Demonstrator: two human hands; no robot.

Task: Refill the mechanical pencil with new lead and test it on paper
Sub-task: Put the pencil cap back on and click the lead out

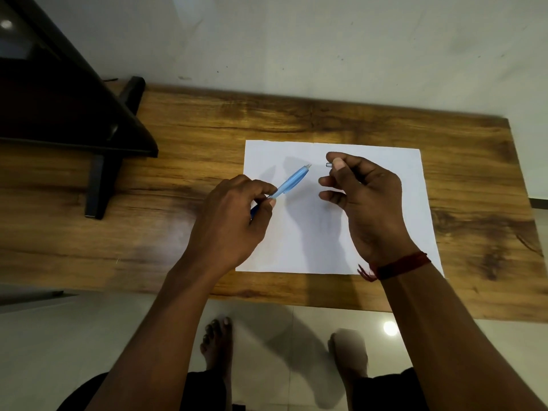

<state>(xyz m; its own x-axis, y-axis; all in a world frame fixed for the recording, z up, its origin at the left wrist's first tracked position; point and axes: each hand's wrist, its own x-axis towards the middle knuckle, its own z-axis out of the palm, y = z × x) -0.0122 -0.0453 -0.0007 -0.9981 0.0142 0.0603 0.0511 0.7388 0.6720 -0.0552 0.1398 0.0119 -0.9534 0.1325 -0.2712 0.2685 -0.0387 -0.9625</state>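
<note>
Wood-grain counter (326, 120), brown and smooth-finished, carries the work. The left hand (234, 221) grips the slim, translucent blue plastic mechanical pencil (292, 180) by its lower barrel, pale end angled toward the right hand (364, 200). The right hand pinches a small dark cylindrical piece (328, 165) between thumb and forefinger, just apart from that end. Both are held over a flat, rectangular white paper (284, 250). A red thread band (397, 265) circles the right wrist. A black angular stand (74, 99) sits far left.
</note>
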